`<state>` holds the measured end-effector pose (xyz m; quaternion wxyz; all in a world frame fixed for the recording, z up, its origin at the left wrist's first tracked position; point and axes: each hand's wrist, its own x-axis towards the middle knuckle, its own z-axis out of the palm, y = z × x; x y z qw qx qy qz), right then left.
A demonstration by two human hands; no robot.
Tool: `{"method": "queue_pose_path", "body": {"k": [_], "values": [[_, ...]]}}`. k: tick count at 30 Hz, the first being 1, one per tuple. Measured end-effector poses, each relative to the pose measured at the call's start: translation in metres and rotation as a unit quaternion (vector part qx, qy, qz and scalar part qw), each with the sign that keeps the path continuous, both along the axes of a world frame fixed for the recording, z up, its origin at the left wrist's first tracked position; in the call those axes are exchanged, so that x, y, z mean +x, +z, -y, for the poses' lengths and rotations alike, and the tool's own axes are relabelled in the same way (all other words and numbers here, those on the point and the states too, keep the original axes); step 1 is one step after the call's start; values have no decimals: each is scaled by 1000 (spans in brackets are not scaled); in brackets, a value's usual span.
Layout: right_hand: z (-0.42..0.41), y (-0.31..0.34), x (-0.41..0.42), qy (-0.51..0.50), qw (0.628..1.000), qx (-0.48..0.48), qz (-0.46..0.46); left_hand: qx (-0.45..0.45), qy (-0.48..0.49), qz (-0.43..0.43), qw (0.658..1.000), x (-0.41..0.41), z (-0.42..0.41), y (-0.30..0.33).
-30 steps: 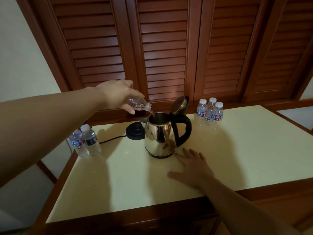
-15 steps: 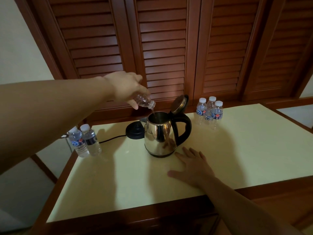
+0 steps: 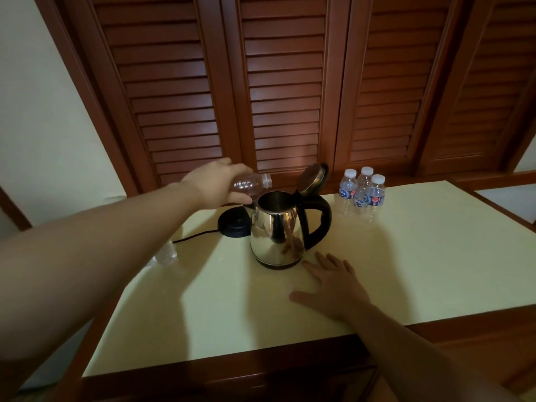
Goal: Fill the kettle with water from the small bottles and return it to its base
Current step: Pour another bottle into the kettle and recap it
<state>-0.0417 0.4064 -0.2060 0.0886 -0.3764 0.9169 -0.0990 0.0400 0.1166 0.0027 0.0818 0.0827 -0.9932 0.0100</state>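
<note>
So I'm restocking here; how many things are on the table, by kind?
Capped bottles, far side: 3
Bottle partly hidden by the left arm: at least 1
Uncapped bottle in left hand: 1
Kettle: 1
Kettle base: 1
Total: at least 7

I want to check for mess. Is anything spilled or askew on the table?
No spill shows on the table. The kettle stands upright, lid open, off its base. The left hand holds a bottle sideways, seemingly empty.

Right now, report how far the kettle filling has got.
Done: kettle stands off its base, lid open. In hand: left hand holds a clear, empty-looking bottle beside the rim; right hand rests flat on the table. Left: three capped bottles, then kettle onto base.
</note>
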Motion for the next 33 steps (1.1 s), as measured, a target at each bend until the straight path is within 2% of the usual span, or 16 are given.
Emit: {"method": "queue_pose_path", "body": {"k": [6, 9, 12, 15, 20, 23, 25, 27, 33], "values": [[0, 0, 0, 2, 1000, 12, -4, 146, 34, -98, 984, 33, 11, -58], [1, -2, 1, 2, 1000, -14, -5, 175, 36, -132, 975, 58, 14, -95], [6, 2, 8, 25, 998, -58, -28, 177, 24, -117, 977, 80, 7, -125], [20, 12, 19, 58, 996, -56, -40, 180, 11, -86, 980, 95, 1, -146], [37, 11, 23, 69, 996, -62, 18, 191, -2, -84, 978, 106, -2, -165], [42, 19, 30, 58, 984, -160, 59, 197, -15, -79, 977, 109, -2, -170], [48, 31, 37, 48, 960, -261, 91, 203, -25, -80, 976, 109, -4, -171], [54, 41, 43, 49, 937, -322, 123, 206, -29, -78, 975, 107, -8, -171], [57, 47, 46, 56, 912, -362, 186, 220, -45, -71, 972, 100, -16, -168]]}}
